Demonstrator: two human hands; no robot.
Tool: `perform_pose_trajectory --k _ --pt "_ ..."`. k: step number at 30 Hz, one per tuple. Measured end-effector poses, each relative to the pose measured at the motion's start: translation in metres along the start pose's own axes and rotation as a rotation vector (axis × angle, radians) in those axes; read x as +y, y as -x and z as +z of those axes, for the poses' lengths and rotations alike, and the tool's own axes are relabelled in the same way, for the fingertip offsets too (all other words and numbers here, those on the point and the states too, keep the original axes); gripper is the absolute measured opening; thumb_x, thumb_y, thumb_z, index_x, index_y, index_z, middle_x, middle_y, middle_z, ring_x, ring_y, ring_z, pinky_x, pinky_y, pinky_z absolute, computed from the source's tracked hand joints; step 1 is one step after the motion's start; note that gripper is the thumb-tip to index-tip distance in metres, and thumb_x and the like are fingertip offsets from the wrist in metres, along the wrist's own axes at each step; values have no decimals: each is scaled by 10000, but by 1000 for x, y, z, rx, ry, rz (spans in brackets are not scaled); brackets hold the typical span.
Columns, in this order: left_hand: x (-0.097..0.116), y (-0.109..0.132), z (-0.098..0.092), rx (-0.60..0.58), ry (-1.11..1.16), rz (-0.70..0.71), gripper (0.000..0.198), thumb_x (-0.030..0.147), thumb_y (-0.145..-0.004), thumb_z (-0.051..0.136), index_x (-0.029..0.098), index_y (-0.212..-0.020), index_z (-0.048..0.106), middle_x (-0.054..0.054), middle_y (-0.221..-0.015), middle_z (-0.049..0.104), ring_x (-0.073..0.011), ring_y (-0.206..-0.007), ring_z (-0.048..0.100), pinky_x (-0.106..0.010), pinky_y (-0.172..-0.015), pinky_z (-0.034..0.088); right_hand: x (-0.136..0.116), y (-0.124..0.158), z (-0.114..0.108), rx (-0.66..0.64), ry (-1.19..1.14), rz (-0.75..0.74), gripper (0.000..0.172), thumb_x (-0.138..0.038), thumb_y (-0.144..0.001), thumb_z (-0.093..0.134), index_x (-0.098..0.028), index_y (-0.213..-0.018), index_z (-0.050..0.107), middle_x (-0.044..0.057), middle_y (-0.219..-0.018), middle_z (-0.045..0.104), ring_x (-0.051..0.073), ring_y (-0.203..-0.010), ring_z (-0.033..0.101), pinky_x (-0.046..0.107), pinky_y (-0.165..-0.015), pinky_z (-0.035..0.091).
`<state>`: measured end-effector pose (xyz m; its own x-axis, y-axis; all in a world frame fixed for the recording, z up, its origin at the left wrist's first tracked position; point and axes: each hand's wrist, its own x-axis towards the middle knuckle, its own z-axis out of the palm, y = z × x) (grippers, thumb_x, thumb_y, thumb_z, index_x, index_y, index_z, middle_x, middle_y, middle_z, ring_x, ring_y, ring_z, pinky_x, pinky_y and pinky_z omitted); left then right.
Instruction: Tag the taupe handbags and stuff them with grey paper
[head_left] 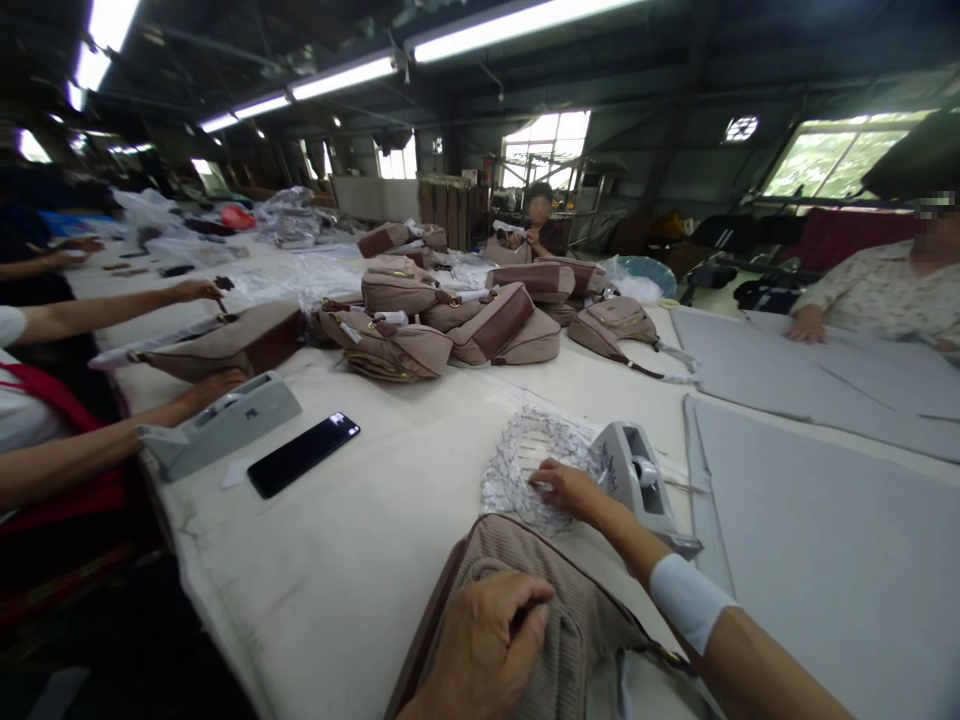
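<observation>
A taupe corduroy bag with dark brown trim lies on the table right in front of me. My left hand rests on its upper side, the fingers curled and the thumb bent toward the index finger; what they hold, if anything, is hidden. Beyond the bag, my right hand reaches into a ring-shaped heap of thin white strips with dark marks. Its fingertips are drawn together at the heap, and I cannot make out what is in them. A grey tape dispenser stands just right of that hand.
A black phone and another tape dispenser lie to the left. There a co-worker's hands handle a similar bag. More bags are heaped mid-table. Grey sheets cover the right side, where another person's hand rests.
</observation>
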<state>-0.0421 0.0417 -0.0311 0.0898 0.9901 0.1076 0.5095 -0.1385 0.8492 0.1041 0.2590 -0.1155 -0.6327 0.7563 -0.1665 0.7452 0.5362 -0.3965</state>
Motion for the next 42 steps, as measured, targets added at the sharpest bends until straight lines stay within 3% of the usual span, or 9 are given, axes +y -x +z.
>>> perform_pose_trajectory --k 5,8,11,16,22,29,34,37,42 --pt "2 3 -1 9 69 -62 224 157 -794 488 200 -900 680 -11 -869 698 -156 -816 625 -256 -760 447 -3 -3 -3 96 -260 22 82 -73 -622 569 -151 -633 588 26 -746 586 145 -702 563 238 -651 380" --pt "2 3 -2 15 113 -79 228 152 -789 480 210 -872 684 0 -853 694 -150 -814 619 -246 -771 436 -4 -3 -10 223 -506 89 46 -187 -713 508 -156 -721 541 -7 -636 544 111 -548 523 232 -555 382" --pt "4 -1 -2 17 135 -145 209 155 -764 474 177 -810 676 4 -702 643 -131 -657 579 -227 -637 425 -11 5 -23 332 -762 139 206 -335 -766 458 -166 -878 490 -57 -567 463 88 -437 443 210 -434 321" --pt "8 -11 -2 -74 299 -268 202 267 -792 473 130 -821 619 43 -565 488 -69 -433 436 -182 -431 317 -43 53 -42 413 -1094 80 469 -465 -712 593 -206 -1078 455 -54 -725 477 57 -502 440 184 -432 302" --pt "15 -18 -2 -68 212 -219 292 432 -765 574 143 -788 609 39 -576 507 -82 -456 468 -182 -437 344 -81 121 -31 311 -1509 -19 378 -311 -652 754 -190 -958 570 -74 -593 495 39 -453 399 180 -429 290" --pt "15 -9 2 -46 145 -197 197 338 -796 530 149 -795 587 44 -586 504 -87 -465 472 -195 -468 352 -78 138 -20 402 -1537 68 356 -345 -610 776 -163 -862 602 -54 -597 524 45 -452 418 181 -419 325" --pt "15 -1 7 -7 62 -147 154 263 -805 490 155 -794 600 34 -598 506 -104 -527 482 -212 -530 367 -70 116 -19 609 -1351 148 337 -407 -624 728 -155 -801 592 -7 -648 567 100 -536 521 218 -461 433" --pt "16 0 9 25 9 -107 146 235 -796 496 152 -752 607 21 -606 523 -120 -581 489 -226 -578 365 -69 76 -18 560 -1195 141 302 -410 -655 668 -155 -798 590 2 -650 586 124 -565 568 249 -503 494" --pt "15 3 8 26 -8 -87 132 208 -791 497 160 -759 616 0 -677 593 -136 -650 529 -236 -627 366 -46 3 -13 460 -870 226 208 -235 -755 530 -124 -907 618 39 -679 629 136 -561 605 282 -557 523"
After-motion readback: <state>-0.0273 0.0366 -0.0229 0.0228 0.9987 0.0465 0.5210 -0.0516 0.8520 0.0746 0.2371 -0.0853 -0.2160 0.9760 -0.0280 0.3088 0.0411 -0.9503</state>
